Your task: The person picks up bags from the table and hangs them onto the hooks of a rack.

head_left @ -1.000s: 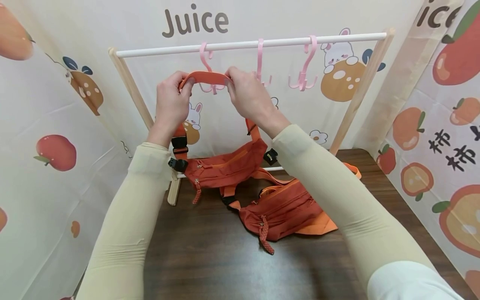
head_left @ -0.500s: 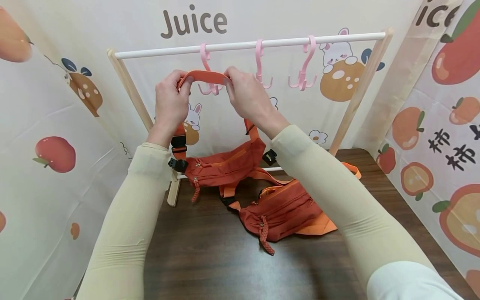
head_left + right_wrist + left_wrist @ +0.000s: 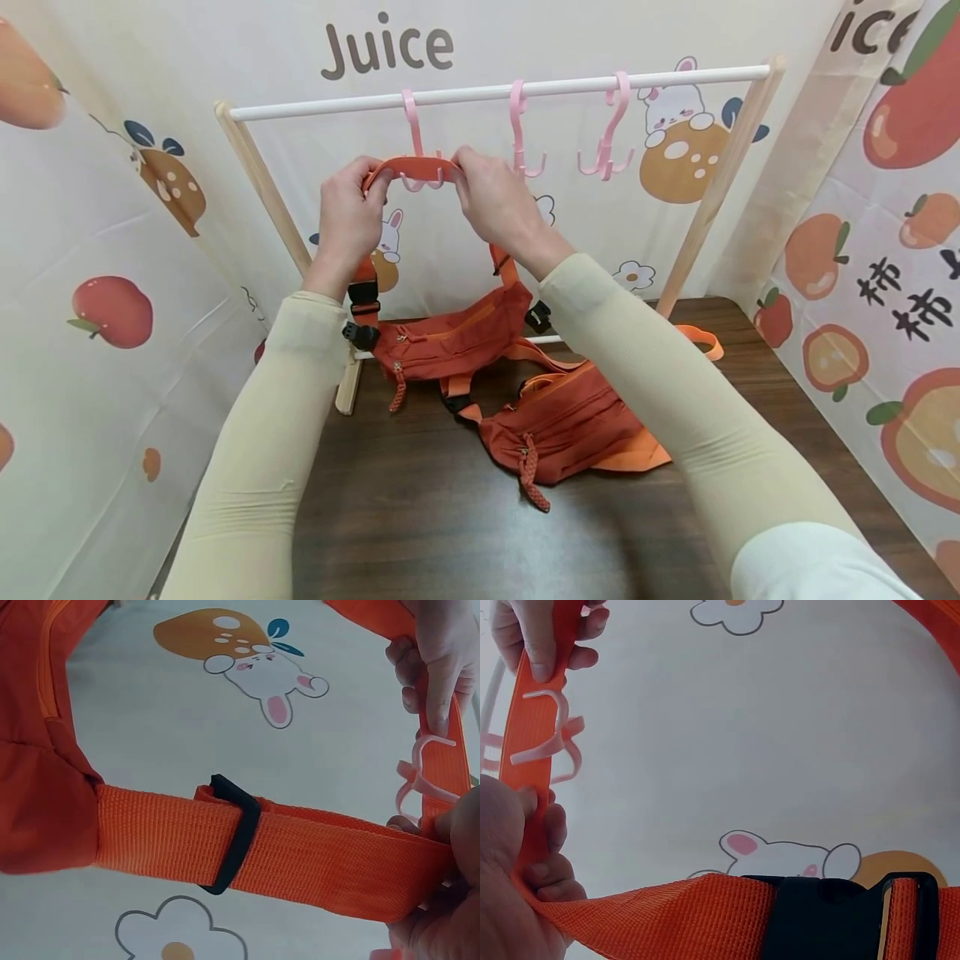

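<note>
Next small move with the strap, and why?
Probably lower the strap gently onto the leftmost pink hook: the left hand and right hand hold it stretched there, and prongs show in front of it, so easing down should seat it.

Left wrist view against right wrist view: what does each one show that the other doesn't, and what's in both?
Only the left wrist view shows the black buckle on the strap.

Only the right wrist view shows the black slider and the printed blue leaves.

Both show the left grip and right grip on the orange strap, the pink hook, and a printed rabbit and flower.
</note>
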Demonstrator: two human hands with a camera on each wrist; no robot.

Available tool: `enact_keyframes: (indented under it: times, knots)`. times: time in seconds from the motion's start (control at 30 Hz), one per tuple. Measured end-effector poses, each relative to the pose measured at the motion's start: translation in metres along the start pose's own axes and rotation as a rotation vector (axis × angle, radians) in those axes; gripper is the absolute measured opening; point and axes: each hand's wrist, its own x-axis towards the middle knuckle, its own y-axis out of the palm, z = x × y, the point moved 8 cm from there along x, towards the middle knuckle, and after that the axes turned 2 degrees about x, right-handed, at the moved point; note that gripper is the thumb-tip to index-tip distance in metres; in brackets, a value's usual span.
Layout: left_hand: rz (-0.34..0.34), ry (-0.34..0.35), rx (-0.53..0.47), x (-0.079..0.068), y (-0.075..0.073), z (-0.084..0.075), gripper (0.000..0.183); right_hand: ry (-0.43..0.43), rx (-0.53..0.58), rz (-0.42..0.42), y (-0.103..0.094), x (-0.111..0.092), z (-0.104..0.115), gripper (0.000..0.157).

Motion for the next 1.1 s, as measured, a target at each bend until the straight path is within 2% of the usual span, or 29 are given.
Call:
enact_keyframes:
  times: [0.2, 0.6, 0.8, 0.97, 1.1]
  knots:
    - [0.007, -0.011, 0.002, -0.002, 0.005, 0.007, 0.036, 0.021, -0.003, 0.029, 0.009, 0.002, -0.008, 0.033]
    - [0.009, -0.031, -0.025, -0.013, 0.014, 0.022, 0.035, 0.128, 0.0, 0.127, 0.035, -0.001, -0.033, 0.037]
    - [0.007, -0.035, -0.034, -0.022, 0.019, 0.044, 0.03, 0.153, 0.005, 0.182, 0.052, -0.008, -0.051, 0.034]
    - [0.02, -0.058, -0.011, -0.035, 0.023, 0.066, 0.028, 0.127, -0.038, 0.219, 0.068, -0.018, -0.067, 0.029]
    - [0.028, -0.063, 0.025, -0.047, 0.026, 0.083, 0.029, 0.094, -0.089, 0.209, 0.079, -0.026, -0.078, 0.03]
